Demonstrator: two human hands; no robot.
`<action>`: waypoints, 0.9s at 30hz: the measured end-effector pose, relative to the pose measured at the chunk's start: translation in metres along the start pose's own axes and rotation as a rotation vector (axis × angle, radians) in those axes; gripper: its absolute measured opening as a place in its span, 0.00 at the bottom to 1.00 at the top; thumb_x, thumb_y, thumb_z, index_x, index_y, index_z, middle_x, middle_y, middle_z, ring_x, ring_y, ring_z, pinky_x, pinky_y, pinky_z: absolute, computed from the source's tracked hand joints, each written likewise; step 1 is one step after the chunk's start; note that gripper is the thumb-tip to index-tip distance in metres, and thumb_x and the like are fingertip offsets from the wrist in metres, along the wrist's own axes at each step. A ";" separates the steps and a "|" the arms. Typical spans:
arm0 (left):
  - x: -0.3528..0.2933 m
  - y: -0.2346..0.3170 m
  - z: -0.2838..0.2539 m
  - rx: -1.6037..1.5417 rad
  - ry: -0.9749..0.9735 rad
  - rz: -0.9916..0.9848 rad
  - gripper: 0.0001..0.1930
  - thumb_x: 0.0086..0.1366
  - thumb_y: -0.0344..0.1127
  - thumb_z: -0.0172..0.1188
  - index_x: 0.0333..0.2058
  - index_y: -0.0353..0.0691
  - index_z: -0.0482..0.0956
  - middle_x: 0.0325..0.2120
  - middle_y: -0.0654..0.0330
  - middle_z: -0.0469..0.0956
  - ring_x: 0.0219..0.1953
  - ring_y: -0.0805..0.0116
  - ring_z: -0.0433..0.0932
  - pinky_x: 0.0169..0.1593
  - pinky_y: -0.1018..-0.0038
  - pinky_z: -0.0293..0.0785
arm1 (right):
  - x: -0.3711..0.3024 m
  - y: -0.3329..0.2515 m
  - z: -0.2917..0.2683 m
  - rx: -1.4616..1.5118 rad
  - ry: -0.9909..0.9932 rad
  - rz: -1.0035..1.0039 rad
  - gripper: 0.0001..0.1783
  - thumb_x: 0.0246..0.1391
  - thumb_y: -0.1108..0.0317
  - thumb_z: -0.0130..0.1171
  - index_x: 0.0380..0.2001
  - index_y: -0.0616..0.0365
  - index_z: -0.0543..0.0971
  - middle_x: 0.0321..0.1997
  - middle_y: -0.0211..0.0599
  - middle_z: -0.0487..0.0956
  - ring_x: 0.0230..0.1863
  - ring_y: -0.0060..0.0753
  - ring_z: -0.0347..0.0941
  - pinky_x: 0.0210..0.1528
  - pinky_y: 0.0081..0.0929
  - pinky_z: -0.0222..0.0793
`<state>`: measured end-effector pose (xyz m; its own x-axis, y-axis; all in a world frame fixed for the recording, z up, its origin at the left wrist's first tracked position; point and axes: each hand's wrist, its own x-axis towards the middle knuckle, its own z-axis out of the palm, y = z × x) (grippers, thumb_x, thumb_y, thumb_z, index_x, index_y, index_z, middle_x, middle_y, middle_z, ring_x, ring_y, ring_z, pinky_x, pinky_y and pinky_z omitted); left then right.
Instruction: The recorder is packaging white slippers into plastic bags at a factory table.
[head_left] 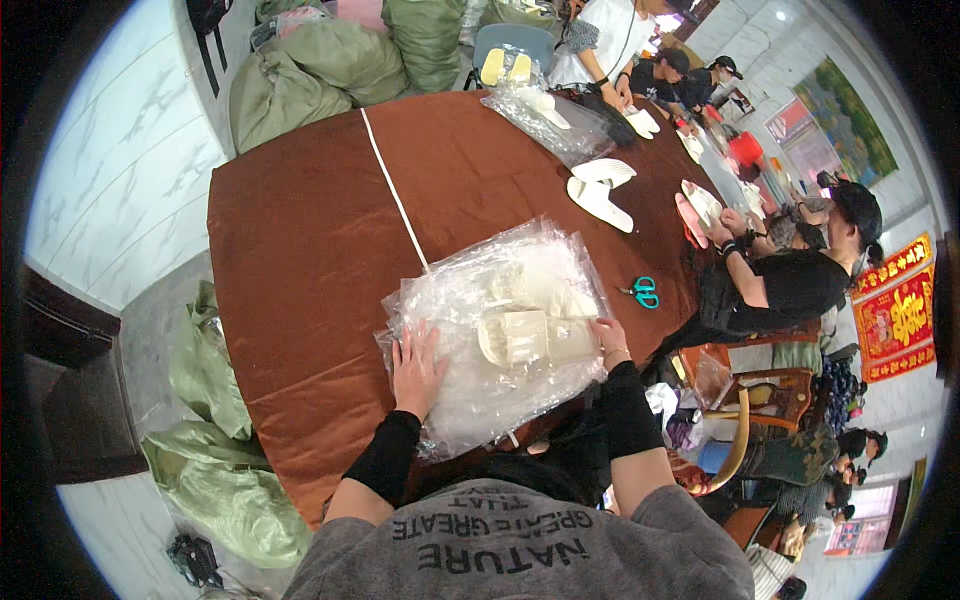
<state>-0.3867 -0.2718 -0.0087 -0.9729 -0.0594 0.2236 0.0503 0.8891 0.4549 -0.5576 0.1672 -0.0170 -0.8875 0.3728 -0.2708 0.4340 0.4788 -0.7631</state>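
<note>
A stack of clear plastic bags (455, 400) lies at the near edge of the brown-covered table. On it rests a pair of cream slippers (527, 338), end to end or overlapping; I cannot tell which. Paler shapes show under the plastic just beyond them. My left hand (418, 372) is pressed flat on the bags' left side, fingers spread. At the slippers' right end, my right hand (609, 342) has its fingers curled against the end of a cream slipper, beside the bags' edge.
Teal-handled scissors (645, 292) lie right of the bags. Farther off are white slippers (602, 195) and a plastic bag (560, 125) with a slipper. A person in black (790, 285) handles slippers at the right. Green sacks (330, 60) stand behind the brown table (310, 220).
</note>
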 end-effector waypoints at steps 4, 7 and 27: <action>0.004 0.005 0.002 -0.043 -0.003 0.015 0.35 0.69 0.47 0.61 0.72 0.44 0.63 0.77 0.52 0.52 0.77 0.41 0.48 0.75 0.42 0.48 | 0.001 -0.006 -0.011 0.088 -0.041 0.081 0.35 0.48 0.56 0.79 0.54 0.64 0.78 0.41 0.42 0.84 0.36 0.33 0.79 0.35 0.32 0.77; 0.005 0.007 0.002 -0.076 -0.025 0.021 0.34 0.70 0.46 0.60 0.72 0.42 0.64 0.76 0.50 0.53 0.77 0.41 0.49 0.75 0.44 0.48 | 0.009 -0.004 -0.004 0.109 -0.099 0.004 0.36 0.49 0.57 0.78 0.56 0.64 0.76 0.42 0.42 0.84 0.37 0.32 0.79 0.36 0.30 0.77; 0.003 0.025 -0.009 -0.079 0.015 -0.141 0.32 0.75 0.46 0.52 0.74 0.49 0.60 0.79 0.52 0.42 0.79 0.38 0.40 0.76 0.36 0.36 | -0.011 -0.020 -0.003 0.153 0.162 -0.418 0.27 0.53 0.66 0.74 0.54 0.61 0.78 0.42 0.35 0.83 0.39 0.26 0.78 0.39 0.26 0.76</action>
<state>-0.3861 -0.2539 0.0109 -0.9680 -0.1888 0.1652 -0.0687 0.8328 0.5493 -0.5562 0.1562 0.0031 -0.9405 0.2980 0.1634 0.0065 0.4964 -0.8681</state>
